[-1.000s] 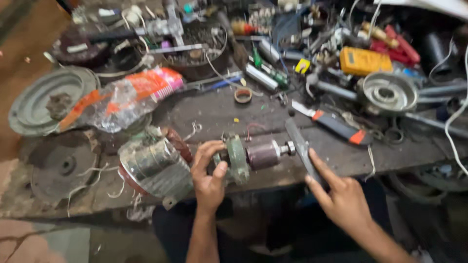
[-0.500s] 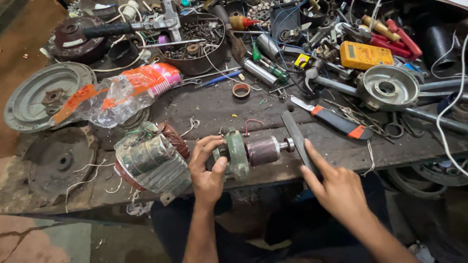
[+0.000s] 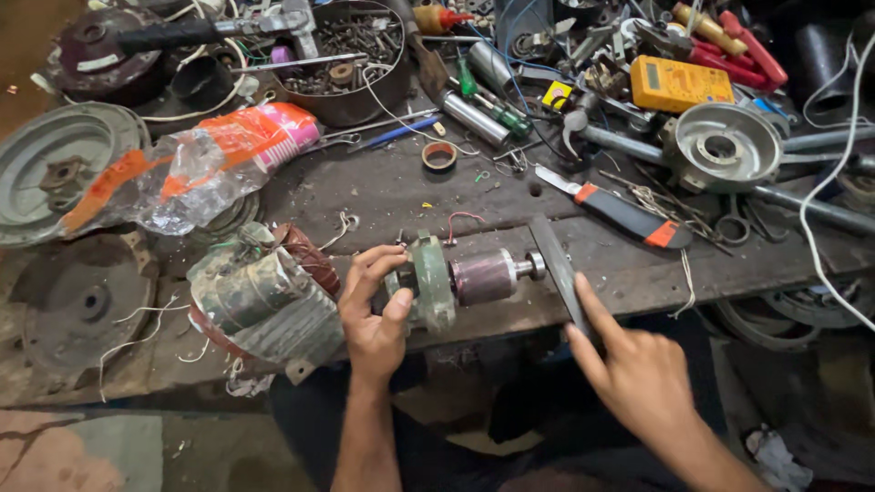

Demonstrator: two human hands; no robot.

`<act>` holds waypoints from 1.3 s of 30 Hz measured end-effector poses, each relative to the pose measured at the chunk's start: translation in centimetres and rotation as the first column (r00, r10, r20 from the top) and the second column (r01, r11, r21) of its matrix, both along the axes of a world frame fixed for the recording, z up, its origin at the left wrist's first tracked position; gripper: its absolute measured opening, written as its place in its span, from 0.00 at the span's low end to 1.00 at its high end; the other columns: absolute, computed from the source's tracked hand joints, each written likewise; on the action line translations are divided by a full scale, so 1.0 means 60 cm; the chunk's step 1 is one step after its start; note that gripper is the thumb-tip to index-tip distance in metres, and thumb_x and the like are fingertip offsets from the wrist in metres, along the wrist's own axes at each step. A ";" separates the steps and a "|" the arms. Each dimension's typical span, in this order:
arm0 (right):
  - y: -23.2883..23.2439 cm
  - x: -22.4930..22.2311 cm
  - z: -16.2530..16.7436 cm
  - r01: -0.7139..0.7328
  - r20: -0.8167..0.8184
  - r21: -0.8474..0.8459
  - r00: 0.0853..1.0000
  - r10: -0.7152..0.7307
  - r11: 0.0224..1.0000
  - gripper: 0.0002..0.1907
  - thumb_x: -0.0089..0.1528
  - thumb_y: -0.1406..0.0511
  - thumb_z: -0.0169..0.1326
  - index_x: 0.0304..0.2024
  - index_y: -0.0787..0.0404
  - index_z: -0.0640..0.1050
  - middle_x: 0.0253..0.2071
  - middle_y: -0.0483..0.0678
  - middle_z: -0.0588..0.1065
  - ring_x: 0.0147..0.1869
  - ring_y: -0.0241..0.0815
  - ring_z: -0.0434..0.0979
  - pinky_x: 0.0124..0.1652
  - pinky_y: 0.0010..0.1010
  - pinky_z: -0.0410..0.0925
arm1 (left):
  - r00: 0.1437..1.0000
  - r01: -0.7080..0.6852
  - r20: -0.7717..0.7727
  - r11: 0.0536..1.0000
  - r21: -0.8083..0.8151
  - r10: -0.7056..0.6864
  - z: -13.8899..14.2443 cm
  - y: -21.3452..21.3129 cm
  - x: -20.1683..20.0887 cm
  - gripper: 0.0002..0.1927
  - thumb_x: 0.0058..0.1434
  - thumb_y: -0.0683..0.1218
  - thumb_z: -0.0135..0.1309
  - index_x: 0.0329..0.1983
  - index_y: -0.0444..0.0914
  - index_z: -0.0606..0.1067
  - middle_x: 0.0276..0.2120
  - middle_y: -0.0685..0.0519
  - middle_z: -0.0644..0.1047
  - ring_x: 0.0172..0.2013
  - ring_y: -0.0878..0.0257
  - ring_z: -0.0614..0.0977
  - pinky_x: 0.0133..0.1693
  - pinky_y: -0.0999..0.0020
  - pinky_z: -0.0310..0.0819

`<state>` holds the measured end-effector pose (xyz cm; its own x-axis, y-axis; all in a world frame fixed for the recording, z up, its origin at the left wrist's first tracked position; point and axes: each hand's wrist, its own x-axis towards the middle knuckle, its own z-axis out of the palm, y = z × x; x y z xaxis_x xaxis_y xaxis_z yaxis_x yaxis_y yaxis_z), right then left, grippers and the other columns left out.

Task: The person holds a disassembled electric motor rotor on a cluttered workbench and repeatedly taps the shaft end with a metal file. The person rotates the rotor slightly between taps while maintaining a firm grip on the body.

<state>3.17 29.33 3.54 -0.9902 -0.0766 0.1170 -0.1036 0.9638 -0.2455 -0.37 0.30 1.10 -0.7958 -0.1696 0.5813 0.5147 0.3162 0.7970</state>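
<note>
My left hand [image 3: 374,310] grips the green end plate of a small motor rotor [image 3: 460,278] that lies on its side at the bench's front edge, its shaft pointing right. A flat grey metal bar [image 3: 556,264] rests against the shaft tip. My right hand [image 3: 633,374] holds the near end of that bar, index finger stretched along it. Just left of my left hand sits a motor stator [image 3: 260,301] with copper windings and loose white wires.
A cluttered wooden bench [image 3: 383,187] carries a utility knife [image 3: 620,210], tape roll [image 3: 439,156], yellow multimeter [image 3: 674,82], round grey housing [image 3: 720,146], bowl of screws [image 3: 351,59], plastic bag [image 3: 196,169] and grey discs [image 3: 50,169] at left.
The view has shifted closer to the bench. My left hand stays on the rotor and my right hand stays on the bar, with little movement of either.
</note>
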 end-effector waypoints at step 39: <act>-0.011 -0.046 0.022 0.061 0.109 -0.444 0.994 -0.014 0.894 0.30 0.61 0.59 0.59 0.67 0.48 0.72 0.16 0.60 0.66 0.17 0.42 0.63 0.24 0.36 0.63 | 0.999 -0.045 0.013 0.995 0.084 0.044 0.000 0.007 0.012 0.20 0.61 0.51 0.54 0.50 0.33 0.77 0.54 0.45 0.77 0.57 0.54 0.77 0.63 0.59 0.66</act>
